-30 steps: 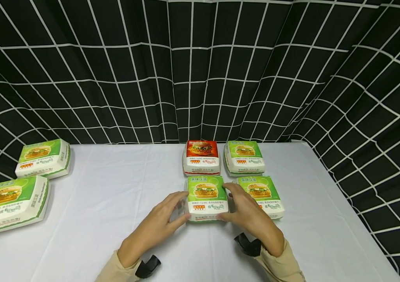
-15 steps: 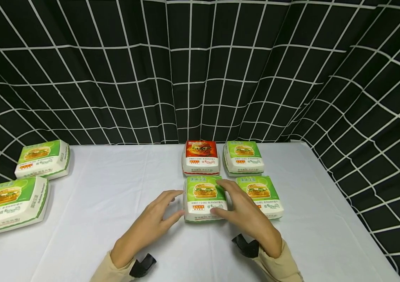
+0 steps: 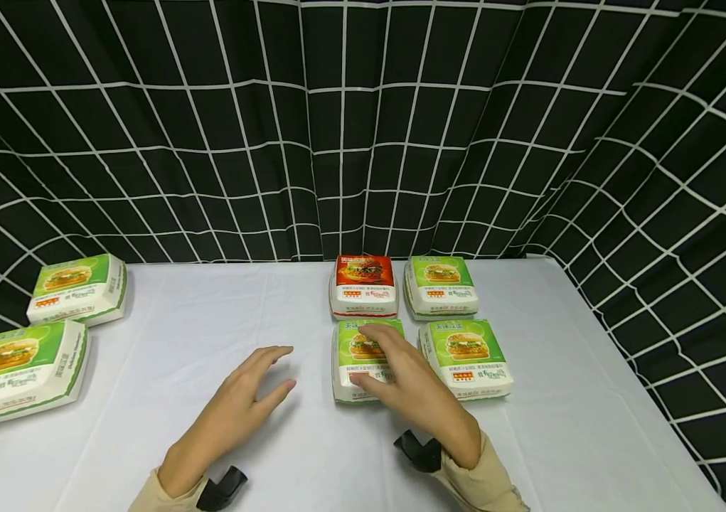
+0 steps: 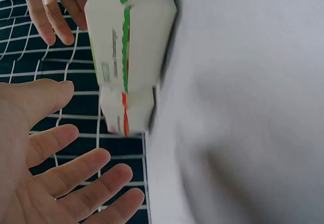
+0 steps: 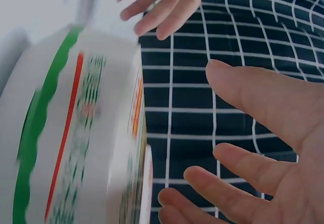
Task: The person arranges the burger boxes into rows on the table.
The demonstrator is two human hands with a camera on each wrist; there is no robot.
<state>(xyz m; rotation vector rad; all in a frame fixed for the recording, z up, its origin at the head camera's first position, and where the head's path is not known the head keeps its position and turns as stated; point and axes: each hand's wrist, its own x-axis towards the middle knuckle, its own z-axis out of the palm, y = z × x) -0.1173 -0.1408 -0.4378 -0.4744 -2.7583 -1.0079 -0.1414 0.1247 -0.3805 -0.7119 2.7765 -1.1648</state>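
Observation:
A green-and-white burger box (image 3: 345, 363) sits on the white table, partly covered by my right hand (image 3: 412, 380). That hand is over the box with its fingers relaxed and apart, holding nothing; in the right wrist view its fingertips (image 5: 195, 173) are clear of the box side. To the left, my left hand (image 3: 228, 405) hovers over the tablecloth, thumb and fingers spread, with nothing in it. Behind the front box is a red burger box (image 3: 364, 284). Two more green boxes stand on the right, one at the back (image 3: 441, 284) and one in front (image 3: 467, 359).
Far left on the white table (image 3: 177, 341) are two more green burger boxes, a rear one (image 3: 77, 288) and a nearer one (image 3: 23, 370), set at an angle. A black curtain with a white grid (image 3: 260, 128) rises behind the table and along its sides.
Both hands have let go of the front green box. The left hand has drawn away to the left and toward the person; the right hand has shifted left over the box, which stays in place.

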